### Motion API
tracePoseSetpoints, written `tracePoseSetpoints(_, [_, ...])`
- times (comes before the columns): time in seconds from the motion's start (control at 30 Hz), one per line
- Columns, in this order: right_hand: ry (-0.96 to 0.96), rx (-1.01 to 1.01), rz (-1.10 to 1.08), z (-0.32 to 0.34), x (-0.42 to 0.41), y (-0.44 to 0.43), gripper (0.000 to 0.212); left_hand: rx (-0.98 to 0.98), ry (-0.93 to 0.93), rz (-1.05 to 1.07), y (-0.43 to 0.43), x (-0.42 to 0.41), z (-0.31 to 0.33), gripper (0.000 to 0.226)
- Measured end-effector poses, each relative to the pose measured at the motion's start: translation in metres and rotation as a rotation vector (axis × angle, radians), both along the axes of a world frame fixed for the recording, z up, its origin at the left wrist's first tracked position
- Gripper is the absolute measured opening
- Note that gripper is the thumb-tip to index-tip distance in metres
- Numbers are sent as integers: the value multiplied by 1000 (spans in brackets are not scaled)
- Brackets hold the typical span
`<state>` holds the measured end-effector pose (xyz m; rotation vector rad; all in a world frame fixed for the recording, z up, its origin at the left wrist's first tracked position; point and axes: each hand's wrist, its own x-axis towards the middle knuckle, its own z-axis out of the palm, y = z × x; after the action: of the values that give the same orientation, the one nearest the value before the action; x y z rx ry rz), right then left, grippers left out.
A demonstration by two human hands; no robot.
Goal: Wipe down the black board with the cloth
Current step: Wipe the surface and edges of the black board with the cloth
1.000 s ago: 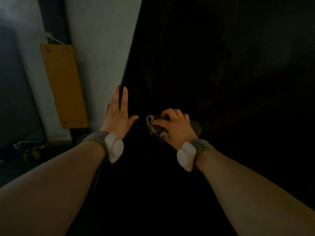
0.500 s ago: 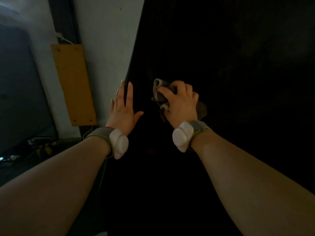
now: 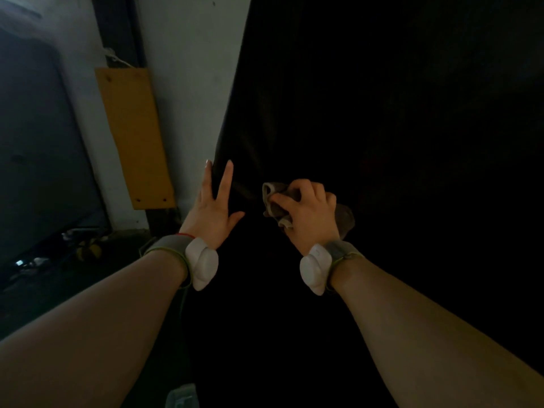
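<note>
Bracing with our left hand (image 3: 213, 214), fingers straight and spread flat at the left edge of the black board (image 3: 382, 113), we should keep that steady push so the panel does not shift. Just to its right, our right hand (image 3: 309, 213) grips the bunched cloth (image 3: 273, 198) against the board; firm, overlapping strokes look best. Since half a second ago, the cloth has come down the board and our left fingers have parted.

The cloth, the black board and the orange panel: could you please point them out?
cloth (image 3: 269, 190): head view, on its bunched upper-left fold.
black board (image 3: 382, 113): head view, bare surface above the cloth.
orange panel (image 3: 134, 136): head view, middle of its face.
</note>
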<state>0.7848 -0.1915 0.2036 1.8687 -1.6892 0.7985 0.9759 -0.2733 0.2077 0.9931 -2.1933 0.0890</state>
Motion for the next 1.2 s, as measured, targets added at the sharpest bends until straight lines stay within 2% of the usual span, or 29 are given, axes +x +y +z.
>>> tracePoseSetpoints(0.2, [53,90,65,-7,-6,7,49,12,3,43,-8,-1,-4,107])
tracePoseSetpoints(0.3, [-101,-80,127,8,-4,13,48,21,18,27,-10,1,-5,108])
tracePoseSetpoints(0.37, [-219,-242,101,23,-1,13,51,24,27,29,-10,1,-6,108])
tracePoseSetpoints(0.43, [-254,-309,58,39,4,5,55,7,20,45,-11,1,-7,108])
tracePoseSetpoints(0.57, [-173,-217,-7,34,14,-10,52,31,32,40,-7,-1,-4,105])
tracePoseSetpoints(0.8, [-93,-222,-29,14,16,-16,50,-14,59,27,-5,-1,-7,102])
tracePoseSetpoints(1.07, [-102,-128,21,-32,23,-9,47,-86,30,-41,-6,11,-24,101])
tracePoseSetpoints(1.2, [-86,-49,34,-46,25,-5,46,-51,47,-64,-4,25,-49,99])
